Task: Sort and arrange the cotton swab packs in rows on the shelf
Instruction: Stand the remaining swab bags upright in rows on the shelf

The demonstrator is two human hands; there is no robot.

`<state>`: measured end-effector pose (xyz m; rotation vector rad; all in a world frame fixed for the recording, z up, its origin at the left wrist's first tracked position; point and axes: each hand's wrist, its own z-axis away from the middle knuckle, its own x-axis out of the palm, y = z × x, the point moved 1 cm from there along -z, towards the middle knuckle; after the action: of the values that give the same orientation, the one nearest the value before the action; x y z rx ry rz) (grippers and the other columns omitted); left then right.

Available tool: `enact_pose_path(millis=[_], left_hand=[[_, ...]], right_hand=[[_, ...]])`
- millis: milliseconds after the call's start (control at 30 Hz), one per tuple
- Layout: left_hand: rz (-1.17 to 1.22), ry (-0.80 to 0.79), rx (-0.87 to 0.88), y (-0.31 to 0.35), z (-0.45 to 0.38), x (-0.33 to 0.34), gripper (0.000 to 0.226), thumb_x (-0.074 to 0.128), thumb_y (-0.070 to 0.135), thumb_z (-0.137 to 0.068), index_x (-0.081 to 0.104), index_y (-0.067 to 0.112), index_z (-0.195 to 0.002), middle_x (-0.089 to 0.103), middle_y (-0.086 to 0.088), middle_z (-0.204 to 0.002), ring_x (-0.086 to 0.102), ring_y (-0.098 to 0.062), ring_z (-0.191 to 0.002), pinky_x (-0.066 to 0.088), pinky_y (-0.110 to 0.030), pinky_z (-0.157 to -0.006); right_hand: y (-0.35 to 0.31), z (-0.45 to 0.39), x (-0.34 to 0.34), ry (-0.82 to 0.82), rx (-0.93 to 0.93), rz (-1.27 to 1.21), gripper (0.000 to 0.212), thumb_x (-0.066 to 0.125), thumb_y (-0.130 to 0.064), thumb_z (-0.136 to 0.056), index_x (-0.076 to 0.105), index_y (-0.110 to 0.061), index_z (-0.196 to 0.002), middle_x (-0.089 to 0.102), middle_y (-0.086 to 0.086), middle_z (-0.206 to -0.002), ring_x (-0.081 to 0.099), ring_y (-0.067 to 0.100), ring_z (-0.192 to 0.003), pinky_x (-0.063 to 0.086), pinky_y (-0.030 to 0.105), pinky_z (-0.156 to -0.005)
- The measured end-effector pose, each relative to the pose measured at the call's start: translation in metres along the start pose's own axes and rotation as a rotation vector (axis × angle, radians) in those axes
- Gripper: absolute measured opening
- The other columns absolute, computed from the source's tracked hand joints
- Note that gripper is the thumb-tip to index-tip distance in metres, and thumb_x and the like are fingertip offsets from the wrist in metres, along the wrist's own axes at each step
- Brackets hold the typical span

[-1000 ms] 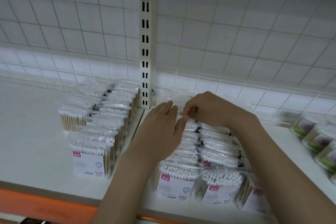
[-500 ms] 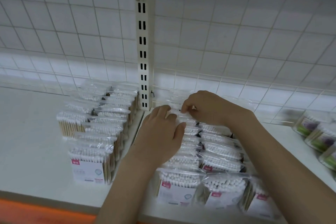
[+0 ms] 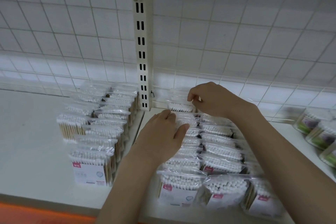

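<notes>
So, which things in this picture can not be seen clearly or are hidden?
- Head view: printed text on the clear plastic cotton swab packs is too small and blurred.
- Packs under the left hand and its forearm are covered.
- The rearmost pack, pinched by the right hand, is partly hidden.
- Green and purple packs are blurred and cut by the right edge.

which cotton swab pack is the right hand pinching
The rearmost pack of the row by the slotted post; the right hand pinches its top, while the left hand rests on packs before it.
</notes>
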<state>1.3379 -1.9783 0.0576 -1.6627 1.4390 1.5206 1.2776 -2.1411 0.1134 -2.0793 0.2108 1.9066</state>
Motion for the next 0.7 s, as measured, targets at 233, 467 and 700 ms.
enact_pose_path(millis=[233,467,700], left_hand=[[0.038,0.025,-0.003,-0.001,0.000,0.001,0.050,0.030,0.047,-0.096,0.052,0.010,-0.123,0.049,0.000,-0.129,0.048,-0.017,-0.114,0.030,-0.020,-0.092],[0.057,0.039,0.014,-0.001,0.000,0.003,0.050,0.032,0.045,-0.097,0.046,0.009,-0.129,0.041,-0.002,-0.137,0.041,-0.015,-0.123,0.022,-0.015,-0.095],[0.096,0.053,0.003,-0.002,0.001,0.005,0.048,0.034,0.044,-0.096,0.050,0.008,-0.125,0.042,-0.001,-0.131,0.046,-0.014,-0.116,0.026,-0.013,-0.088]], right_hand=[[0.000,-0.007,0.011,-0.048,0.009,0.026,0.019,0.054,-0.027,-0.092,0.058,-0.020,-0.109,0.061,-0.004,-0.103,0.053,0.013,-0.091,0.041,0.025,-0.077],[0.004,-0.011,0.017,0.039,0.021,0.050,0.026,0.056,-0.028,-0.090,0.053,-0.017,-0.113,0.051,-0.002,-0.107,0.050,0.016,-0.097,0.043,0.031,-0.083],[0.002,-0.012,0.022,0.004,-0.035,0.041,0.012,0.051,-0.029,-0.091,0.062,-0.023,-0.094,0.049,-0.013,-0.080,0.049,0.010,-0.079,0.036,0.025,-0.074]])
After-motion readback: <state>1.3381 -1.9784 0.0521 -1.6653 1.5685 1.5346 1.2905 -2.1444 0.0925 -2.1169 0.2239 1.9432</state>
